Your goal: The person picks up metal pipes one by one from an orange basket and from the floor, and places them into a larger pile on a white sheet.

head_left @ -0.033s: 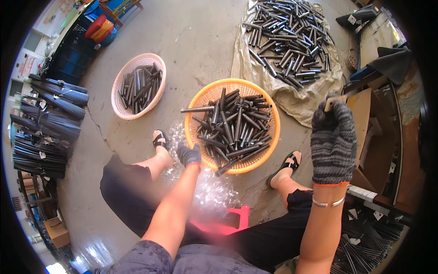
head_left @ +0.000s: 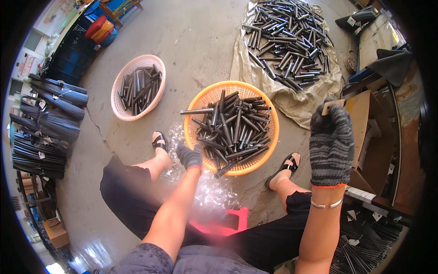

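Observation:
My left hand [head_left: 190, 157], in a grey knitted glove, is beside the left rim of an orange plastic basket [head_left: 193, 99]. Its thumb stands apart from the fingers, and nothing shows between them. Crumpled clear plastic [head_left: 212, 194] lies below and around this hand. Short dark metal tubes [head_left: 237, 128] are heaped in the basket, one sticking out over its left rim. Raised at the right, my gloved right hand [head_left: 332, 146] pinches a small flat tan piece [head_left: 331, 106] between thumb and fingers.
A pink basket [head_left: 116, 102] of tubes stands at the left. More tubes cover a beige sheet [head_left: 292, 102] at the back right. Bundled dark rods [head_left: 41, 150] are stacked far left. A cardboard box [head_left: 358, 118] is beside my right hand; a pink stool [head_left: 237, 219] is beneath me.
My right hand has shifted very slightly, and the tan piece in it is tilted a little differently. The rest looks the same apart from a slight shift of the view.

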Demonstrator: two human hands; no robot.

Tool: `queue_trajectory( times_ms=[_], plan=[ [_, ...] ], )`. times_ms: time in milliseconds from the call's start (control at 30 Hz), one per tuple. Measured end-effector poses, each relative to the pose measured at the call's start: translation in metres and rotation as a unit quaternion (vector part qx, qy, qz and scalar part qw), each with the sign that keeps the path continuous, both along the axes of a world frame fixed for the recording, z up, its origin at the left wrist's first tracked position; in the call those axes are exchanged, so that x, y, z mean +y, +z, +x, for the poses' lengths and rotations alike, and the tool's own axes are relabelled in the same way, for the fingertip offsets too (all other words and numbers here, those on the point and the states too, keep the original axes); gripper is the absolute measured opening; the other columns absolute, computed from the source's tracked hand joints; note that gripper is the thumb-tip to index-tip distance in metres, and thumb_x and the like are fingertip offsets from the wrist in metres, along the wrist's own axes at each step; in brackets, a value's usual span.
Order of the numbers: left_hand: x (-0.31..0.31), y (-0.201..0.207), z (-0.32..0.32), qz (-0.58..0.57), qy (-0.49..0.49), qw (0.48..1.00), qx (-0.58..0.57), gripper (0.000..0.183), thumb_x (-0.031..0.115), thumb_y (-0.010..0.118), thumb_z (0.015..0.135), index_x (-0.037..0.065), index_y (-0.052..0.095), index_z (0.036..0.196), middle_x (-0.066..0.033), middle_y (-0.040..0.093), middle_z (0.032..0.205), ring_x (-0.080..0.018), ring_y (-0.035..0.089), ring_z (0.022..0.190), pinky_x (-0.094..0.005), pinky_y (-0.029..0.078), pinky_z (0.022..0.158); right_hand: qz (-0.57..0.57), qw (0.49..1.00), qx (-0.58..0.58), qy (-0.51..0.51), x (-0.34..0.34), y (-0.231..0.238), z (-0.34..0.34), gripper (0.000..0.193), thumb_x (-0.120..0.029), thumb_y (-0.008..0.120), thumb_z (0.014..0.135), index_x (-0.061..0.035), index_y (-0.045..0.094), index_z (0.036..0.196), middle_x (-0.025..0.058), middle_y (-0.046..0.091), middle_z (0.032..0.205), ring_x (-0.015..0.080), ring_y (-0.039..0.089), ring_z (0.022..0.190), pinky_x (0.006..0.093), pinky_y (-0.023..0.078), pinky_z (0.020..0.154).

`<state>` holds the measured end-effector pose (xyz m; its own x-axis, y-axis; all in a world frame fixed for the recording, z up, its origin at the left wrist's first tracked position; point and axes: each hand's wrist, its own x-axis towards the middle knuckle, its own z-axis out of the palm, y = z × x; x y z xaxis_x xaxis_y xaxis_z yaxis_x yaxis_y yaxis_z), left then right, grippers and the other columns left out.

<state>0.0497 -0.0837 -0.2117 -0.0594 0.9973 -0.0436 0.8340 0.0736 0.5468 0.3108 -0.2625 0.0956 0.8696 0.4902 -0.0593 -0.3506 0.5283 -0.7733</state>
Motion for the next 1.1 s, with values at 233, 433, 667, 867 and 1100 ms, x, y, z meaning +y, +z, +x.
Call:
queue_trajectory(
  times_ms=[233,433,667,867,1100],
  plan=[
    [0.005,0.257,0.075,-0.207,-0.541,0.669,-0.465,0.030,0.016,0.068,0.089,0.002,0.061,0.114,-0.0012,0.061,0.095,-0.0109,0.056,0.091,-0.0271,0.047,0.082,-0.211,0.948,-0.151,0.183,0.041,-0.019,-0.049,0.018,-0.002,0.067,0.084,-0.0024,0.066,0.102,0.0040,0.063,0.105,0.0117,0.058,0.095,0.0255,0.047,0.086],
    [0.049,0.294,0.061,-0.258,-0.605,0.716,-0.233,0.024,0.011,0.070,0.085,-0.001,0.064,0.105,-0.0050,0.066,0.089,-0.0111,0.059,0.084,-0.0284,0.049,0.080,-0.174,0.918,-0.223,0.278,0.072,-0.028,-0.065,0.013,0.003,0.068,0.082,-0.0005,0.061,0.093,0.0064,0.057,0.109,0.0119,0.055,0.096,0.0267,0.049,0.083],
    [0.066,0.287,0.044,-0.213,-0.553,0.763,-0.259,0.021,0.008,0.068,0.080,0.001,0.065,0.100,-0.0127,0.067,0.084,-0.0205,0.064,0.077,-0.0347,0.050,0.073,-0.200,0.895,-0.162,0.365,0.114,-0.039,-0.081,0.014,0.002,0.064,0.085,0.0002,0.061,0.098,0.0047,0.062,0.093,0.0112,0.057,0.086,0.0275,0.050,0.079],
    [0.083,0.294,0.042,0.013,-0.564,0.817,-0.120,0.024,0.012,0.067,0.078,0.002,0.065,0.099,-0.0205,0.064,0.091,-0.0362,0.063,0.084,-0.0432,0.050,0.076,-0.178,0.913,-0.186,0.317,0.147,-0.040,-0.079,0.014,-0.002,0.063,0.088,-0.0008,0.062,0.102,0.0026,0.063,0.093,0.0096,0.057,0.086,0.0254,0.050,0.080],
    [0.104,0.287,0.028,0.037,-0.532,0.835,0.134,0.027,0.029,0.065,0.080,0.007,0.065,0.095,-0.0165,0.064,0.092,-0.0335,0.063,0.088,-0.0443,0.050,0.080,-0.300,0.870,-0.206,0.333,0.162,-0.075,-0.104,0.017,-0.006,0.067,0.088,-0.0035,0.064,0.104,0.0012,0.065,0.095,0.0110,0.058,0.087,0.0256,0.049,0.080]
  ],
)
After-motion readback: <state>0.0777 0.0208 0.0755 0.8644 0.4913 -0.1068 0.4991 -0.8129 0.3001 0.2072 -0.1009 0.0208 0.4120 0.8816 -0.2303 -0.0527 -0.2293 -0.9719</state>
